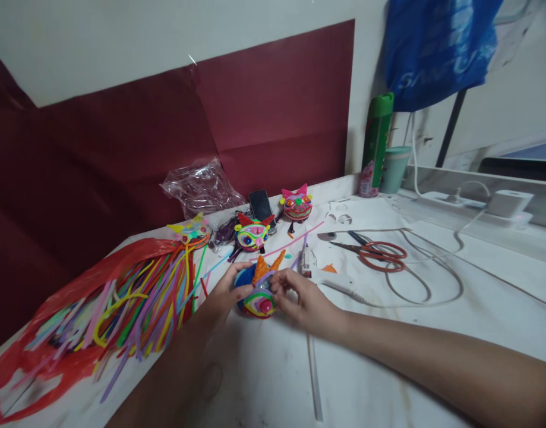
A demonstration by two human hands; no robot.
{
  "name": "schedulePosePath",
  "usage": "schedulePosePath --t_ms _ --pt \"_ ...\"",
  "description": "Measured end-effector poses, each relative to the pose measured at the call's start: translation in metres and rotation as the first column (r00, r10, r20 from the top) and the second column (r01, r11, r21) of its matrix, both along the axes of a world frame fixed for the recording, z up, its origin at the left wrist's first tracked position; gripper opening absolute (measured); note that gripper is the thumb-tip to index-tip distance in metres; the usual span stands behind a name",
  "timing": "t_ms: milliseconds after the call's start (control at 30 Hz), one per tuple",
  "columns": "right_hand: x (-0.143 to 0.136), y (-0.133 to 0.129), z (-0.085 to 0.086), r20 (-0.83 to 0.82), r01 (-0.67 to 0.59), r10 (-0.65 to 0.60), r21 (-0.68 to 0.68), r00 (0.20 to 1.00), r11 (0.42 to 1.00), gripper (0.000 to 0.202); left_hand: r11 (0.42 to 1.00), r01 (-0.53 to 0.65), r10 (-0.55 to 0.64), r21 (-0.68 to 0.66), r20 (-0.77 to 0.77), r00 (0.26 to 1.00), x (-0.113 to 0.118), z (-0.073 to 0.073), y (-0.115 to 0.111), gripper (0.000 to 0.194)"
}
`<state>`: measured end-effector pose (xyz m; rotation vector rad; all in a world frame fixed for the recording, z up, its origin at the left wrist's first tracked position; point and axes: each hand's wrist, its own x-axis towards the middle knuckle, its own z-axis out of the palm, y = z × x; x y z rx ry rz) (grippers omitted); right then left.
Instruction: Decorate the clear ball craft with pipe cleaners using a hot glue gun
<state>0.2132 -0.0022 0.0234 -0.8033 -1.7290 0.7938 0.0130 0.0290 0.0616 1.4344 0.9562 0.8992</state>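
My left hand (228, 289) is closed around the left side of a round craft animal head (258, 303), steadying it above the white table. The head is wrapped in blue, with two upright orange ears and a ringed eye that has a pink-red centre. At its right side, my right hand (299, 297) has thumb and fingers pinched together near the top of the eye. Whatever sits between those fingertips is too small to make out. Just behind stands a similar head (251, 238) with red ears. A white glue gun (330, 278) lies to the right.
Colourful pipe cleaners (139, 303) spill over a red plastic bag (107, 267) at left. Orange-handled scissors (382, 255) and a looping cable (426, 291) lie right. Further back are a pink-eared head (297, 205), a phone (261, 206), a green spray can (377, 142) and a power strip (473, 205).
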Motion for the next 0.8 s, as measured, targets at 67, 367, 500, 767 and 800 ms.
schedulePosePath --t_ms 67,367,500,767,800 --pt "0.000 -0.001 0.000 0.011 -0.001 0.001 0.010 1.000 1.000 0.018 0.997 -0.053 0.059 0.056 -0.098 0.993 0.002 -0.001 0.000 0.052" --pt "-0.002 -0.007 0.005 0.047 -0.030 0.028 0.047 0.999 0.998 0.019 0.999 -0.020 0.019 -0.028 -0.024 1.000 0.003 0.006 -0.007 0.048" --pt "-0.002 -0.005 0.004 0.014 -0.022 0.021 0.022 1.000 1.000 0.017 0.994 0.028 -0.013 -0.102 0.149 0.989 0.006 0.008 -0.007 0.045" --pt "-0.001 0.008 -0.008 -0.049 -0.061 0.057 -0.086 0.997 0.994 0.015 0.890 -0.449 0.421 0.080 0.232 0.877 0.002 -0.010 0.010 0.028" --pt "-0.002 0.009 -0.010 -0.049 -0.060 0.056 -0.089 0.997 0.994 0.016 0.881 -0.459 0.429 0.113 0.217 0.877 -0.001 -0.011 0.010 0.028"
